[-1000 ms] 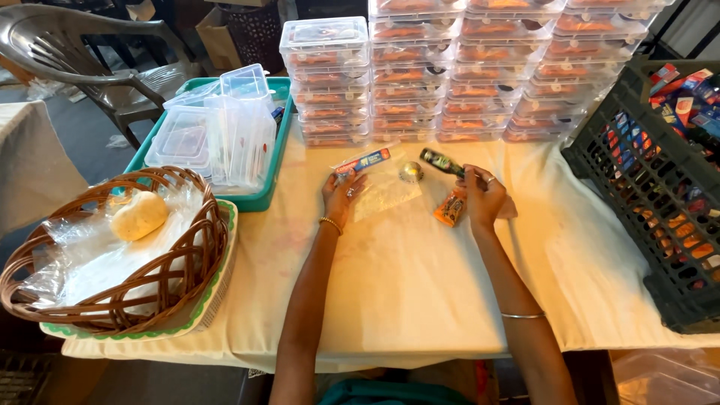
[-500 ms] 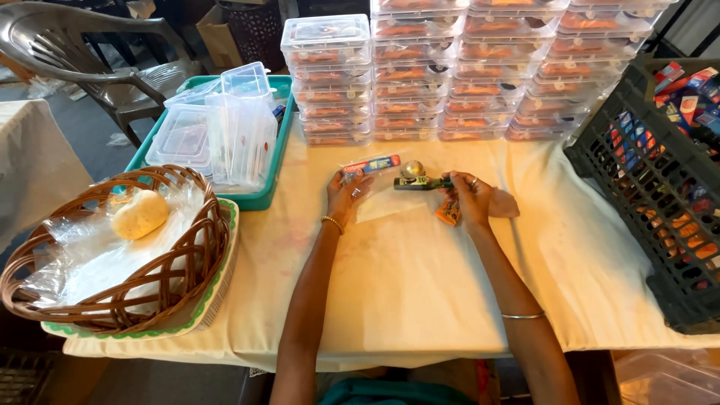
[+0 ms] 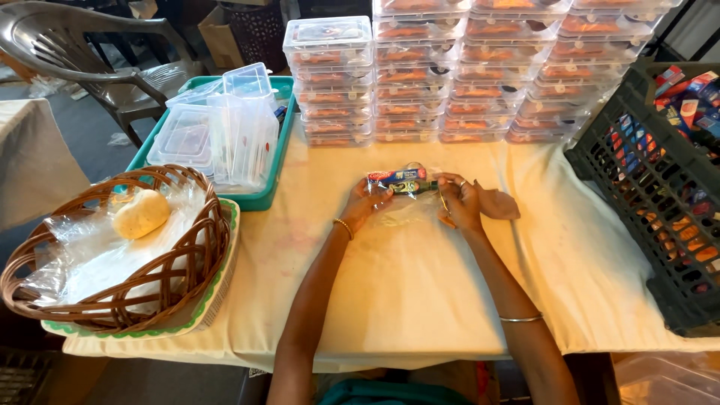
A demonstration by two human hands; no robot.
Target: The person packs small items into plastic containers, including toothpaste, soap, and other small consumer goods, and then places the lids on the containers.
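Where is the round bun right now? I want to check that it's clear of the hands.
In the head view the bun lies far left, on clear plastic in the wicker basket, well apart from both hands.

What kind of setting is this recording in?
Likely a makeshift packing station for small kits. Stacks of filled clear boxes line the cloth-covered table, a dark crate holds colourful small packets, and a teal tray holds empty clear containers.

- Glossy printed packets point(image 3: 397, 180), pinched between the fingertips of left hand point(image 3: 365, 204) and right hand point(image 3: 460, 202).
- Thin clear plastic bag point(image 3: 401, 219), crinkled, just below the fingers.
- Matt cream cloth point(image 3: 390, 292), faintly stained, beneath both hands.
- Shiny metal bangle point(image 3: 344, 226) behind the left fingers.
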